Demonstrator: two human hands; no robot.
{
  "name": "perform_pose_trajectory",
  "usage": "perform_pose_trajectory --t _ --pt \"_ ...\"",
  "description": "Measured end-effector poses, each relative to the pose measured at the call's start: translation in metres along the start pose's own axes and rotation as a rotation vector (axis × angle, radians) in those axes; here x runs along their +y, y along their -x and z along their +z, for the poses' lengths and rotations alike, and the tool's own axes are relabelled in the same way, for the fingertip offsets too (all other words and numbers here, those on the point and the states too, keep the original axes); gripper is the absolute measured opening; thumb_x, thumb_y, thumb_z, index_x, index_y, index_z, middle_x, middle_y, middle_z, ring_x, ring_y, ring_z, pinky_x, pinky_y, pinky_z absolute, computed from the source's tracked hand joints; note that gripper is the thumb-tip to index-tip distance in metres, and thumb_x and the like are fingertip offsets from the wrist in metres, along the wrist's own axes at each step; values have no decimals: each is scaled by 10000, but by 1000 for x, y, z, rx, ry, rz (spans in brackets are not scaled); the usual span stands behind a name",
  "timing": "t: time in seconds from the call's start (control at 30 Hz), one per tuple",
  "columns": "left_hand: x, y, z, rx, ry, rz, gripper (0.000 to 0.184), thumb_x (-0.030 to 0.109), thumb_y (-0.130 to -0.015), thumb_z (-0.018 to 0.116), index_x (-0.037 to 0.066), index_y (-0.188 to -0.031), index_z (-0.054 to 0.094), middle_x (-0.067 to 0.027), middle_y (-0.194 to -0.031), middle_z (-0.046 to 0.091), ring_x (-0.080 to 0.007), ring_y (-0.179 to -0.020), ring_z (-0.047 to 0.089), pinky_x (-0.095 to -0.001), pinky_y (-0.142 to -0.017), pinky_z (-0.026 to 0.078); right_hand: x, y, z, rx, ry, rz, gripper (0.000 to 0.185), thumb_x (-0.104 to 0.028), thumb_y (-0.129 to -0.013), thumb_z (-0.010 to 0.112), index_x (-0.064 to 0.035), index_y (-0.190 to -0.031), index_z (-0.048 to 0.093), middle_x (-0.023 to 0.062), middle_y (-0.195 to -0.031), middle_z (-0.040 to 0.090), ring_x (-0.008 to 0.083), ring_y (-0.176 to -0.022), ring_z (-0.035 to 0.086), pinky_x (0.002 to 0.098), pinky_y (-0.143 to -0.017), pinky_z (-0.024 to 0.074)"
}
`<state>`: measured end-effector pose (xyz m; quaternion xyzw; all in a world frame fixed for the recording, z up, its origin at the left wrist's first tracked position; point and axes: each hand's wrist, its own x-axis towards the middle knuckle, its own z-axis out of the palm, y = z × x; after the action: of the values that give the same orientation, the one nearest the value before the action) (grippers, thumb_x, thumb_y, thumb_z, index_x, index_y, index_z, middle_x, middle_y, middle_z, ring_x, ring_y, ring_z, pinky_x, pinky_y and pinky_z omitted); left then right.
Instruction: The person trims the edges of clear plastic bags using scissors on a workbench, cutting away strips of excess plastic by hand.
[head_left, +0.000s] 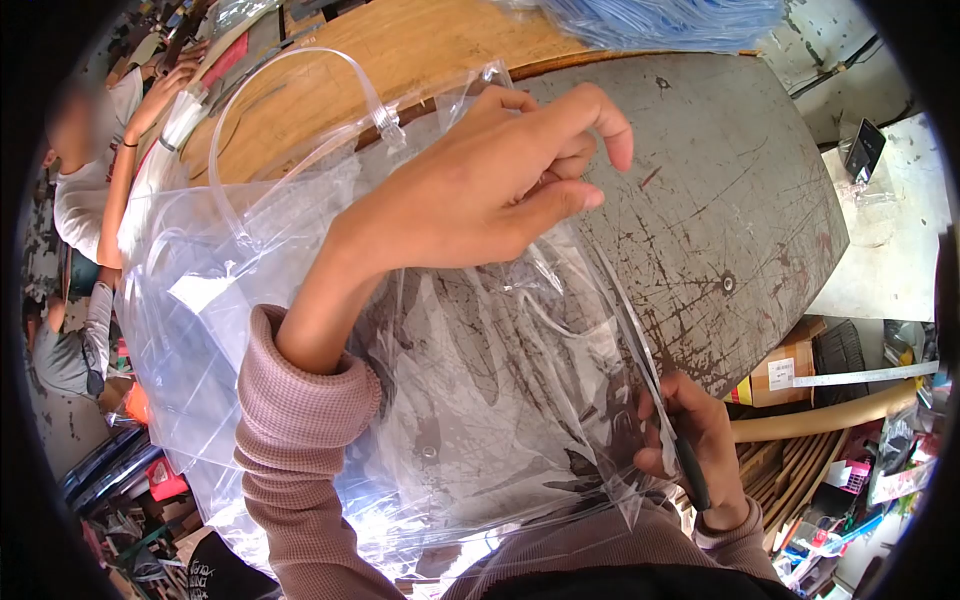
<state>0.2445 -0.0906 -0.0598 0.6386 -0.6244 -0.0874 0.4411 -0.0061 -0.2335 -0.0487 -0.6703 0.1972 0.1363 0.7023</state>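
Head view, clear creased plastic bag [480, 360], looped handle [345, 57], left fingers [575, 115] parted, right fingers [690, 393] grasping black-handled tool [690, 475].

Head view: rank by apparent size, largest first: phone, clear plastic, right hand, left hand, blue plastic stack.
1. Clear plastic
2. Left hand, though nearness to the camera may enlarge it
3. Right hand and blue plastic stack: too alike to rank; the stack is cut off by the frame
4. Phone

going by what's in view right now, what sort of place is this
Probably a small plastics workshop: there's a heavily scratched worktable, a pile of bluish plastic and a large clear plastic piece.
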Motion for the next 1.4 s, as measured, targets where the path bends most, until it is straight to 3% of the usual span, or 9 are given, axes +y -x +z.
perform_pose_trajectory --t 0.33,0.5,0.73,1.03,1.2,1.4 --pt "1 0 0 -9 30 -37 217 37 -847 539 34 -1048 459 40 -605 258 -80 -546 273 -240 -547 246 4 2 -3 13 105 -20 378 -110 -689 774 4 -955 532 -29 -708 512 25 -604 419 184 -534 311" --pt "-1 -1 -1 7 21 20 215 39 -836 552 33 -1033 467 38 -594 255 -80 -537 272 -246 -536 244 5 0 2 37 -58 -33 391 -102 -685 777 5 -961 521 -22 -719 500 24 -648 418 182 -578 306" --pt "1 -2 1 18 30 -9 209 28 -817 566 27 -1009 485 22 -574 259 -83 -519 279 -249 -508 256 2 -5 -7 -18 9 -9 402 -72 -701 744 -1 -998 482 -32 -733 452 32 -654 388 193 -583 292" --pt "0 -2 2 7 47 -32 214 23 -804 570 30 -1003 491 13 -569 272 -93 -501 285 -250 -503 262 -4 2 -6 -42 41 38 385 -46 -710 712 -7 -1011 475 -11 -793 471 48 -732 434 189 -662 354" --pt "-6 -1 7 32 -31 32 240 28 -773 595 49 -993 502 -3 -559 269 -140 -484 303 -281 -554 303 -4 0 -5 -30 84 64 389 -77 -726 727 1 -1018 483 -6 -797 485 48 -733 438 198 -668 365" --pt "-7 1 9 35 -56 33 229 55 -783 603 55 -991 508 4 -564 264 -138 -490 301 -281 -630 323 1 0 -3 -33 -5 73 391 -111 -739 735 7 -1020 491 -5 -809 506 46 -739 454 199 -666 375"
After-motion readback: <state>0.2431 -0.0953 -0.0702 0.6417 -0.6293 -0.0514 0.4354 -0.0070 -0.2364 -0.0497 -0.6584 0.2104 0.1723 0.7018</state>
